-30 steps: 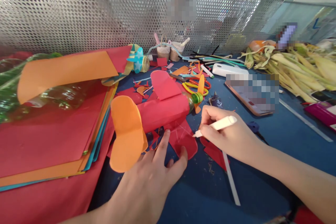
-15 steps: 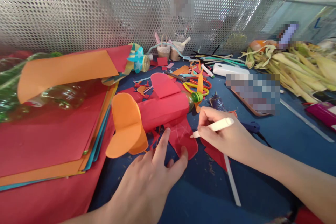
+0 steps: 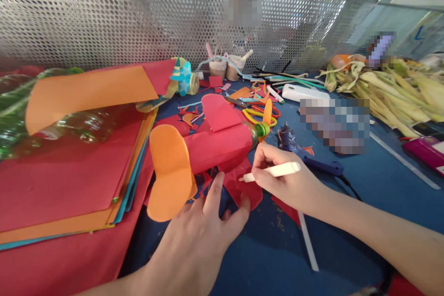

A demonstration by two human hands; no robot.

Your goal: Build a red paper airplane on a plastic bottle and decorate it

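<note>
A plastic bottle wrapped in red paper (image 3: 218, 145) lies on its side, its green cap (image 3: 262, 129) to the right. It has an orange paper tail (image 3: 169, 171) and two red paper wings. My right hand (image 3: 286, 178) grips a white marker (image 3: 277, 172), its tip at the near red wing (image 3: 239, 182), where faint pale lines show. My left hand (image 3: 204, 226) is open, index finger and thumb spread and touching that wing's edges. The far red wing (image 3: 220, 113) stands up from the bottle's other side.
A blue glue gun (image 3: 312, 159) lies right of the bottle, near a white glue stick (image 3: 308, 243). Scissors (image 3: 258, 113) and paper scraps lie behind. Coloured paper sheets (image 3: 69, 185) are stacked left. Corn husks (image 3: 391, 88) lie far right. Perforated metal (image 3: 138, 14) stands at the back.
My right hand has moved the marker left, bringing its tip further in over the near wing. The orange tail has tilted slightly toward me. My left hand stays almost in place.
</note>
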